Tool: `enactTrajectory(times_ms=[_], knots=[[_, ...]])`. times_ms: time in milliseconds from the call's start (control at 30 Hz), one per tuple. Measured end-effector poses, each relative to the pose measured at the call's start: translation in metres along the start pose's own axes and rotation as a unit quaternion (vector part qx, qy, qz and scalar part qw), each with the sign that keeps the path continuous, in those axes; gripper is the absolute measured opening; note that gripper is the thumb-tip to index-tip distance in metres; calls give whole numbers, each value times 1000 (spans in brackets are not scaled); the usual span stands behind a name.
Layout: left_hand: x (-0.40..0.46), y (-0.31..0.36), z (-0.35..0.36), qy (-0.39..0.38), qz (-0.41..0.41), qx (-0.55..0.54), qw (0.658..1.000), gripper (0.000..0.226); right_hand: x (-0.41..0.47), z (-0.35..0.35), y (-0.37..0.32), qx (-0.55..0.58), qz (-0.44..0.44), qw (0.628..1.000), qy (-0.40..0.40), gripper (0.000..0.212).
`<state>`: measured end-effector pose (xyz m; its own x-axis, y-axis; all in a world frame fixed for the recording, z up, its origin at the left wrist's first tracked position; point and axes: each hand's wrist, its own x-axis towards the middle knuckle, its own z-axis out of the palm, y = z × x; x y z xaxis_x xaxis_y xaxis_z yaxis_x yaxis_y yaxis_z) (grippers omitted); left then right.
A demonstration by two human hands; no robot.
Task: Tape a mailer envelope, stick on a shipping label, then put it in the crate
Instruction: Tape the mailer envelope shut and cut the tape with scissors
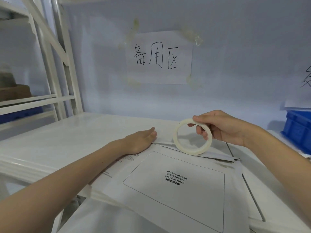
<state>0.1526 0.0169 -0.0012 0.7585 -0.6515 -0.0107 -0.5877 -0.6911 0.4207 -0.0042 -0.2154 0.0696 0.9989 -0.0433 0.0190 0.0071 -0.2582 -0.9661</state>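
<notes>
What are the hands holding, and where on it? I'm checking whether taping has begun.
The right hand pinches the tape roll at its upper rim, a finger through the hole. The left hand holds nothing, pressing flat on the mailer envelope.

Pale wall (235,47) with taped handwritten sign (159,58), white shelving (50,64) at left

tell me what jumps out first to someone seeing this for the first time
The right hand holds a roll of clear tape upright on the top edge of a white mailer envelope, centre frame. The left hand presses flat on the envelope's upper left corner. Behind them, a paper sign with handwritten characters is taped to the wall, and a blue crate sits at the far right.
</notes>
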Motion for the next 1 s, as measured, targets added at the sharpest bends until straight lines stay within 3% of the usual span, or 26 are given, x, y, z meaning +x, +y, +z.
enactTrajectory(times_ms=[467,1000], knots=[[-8,13,-2,-7,5,53,999,72,3,7,10,0,42,999,-33,51],[-8,16,-2,-9,4,76,997,76,0,21,-5,-21,5,1000,6,36]])
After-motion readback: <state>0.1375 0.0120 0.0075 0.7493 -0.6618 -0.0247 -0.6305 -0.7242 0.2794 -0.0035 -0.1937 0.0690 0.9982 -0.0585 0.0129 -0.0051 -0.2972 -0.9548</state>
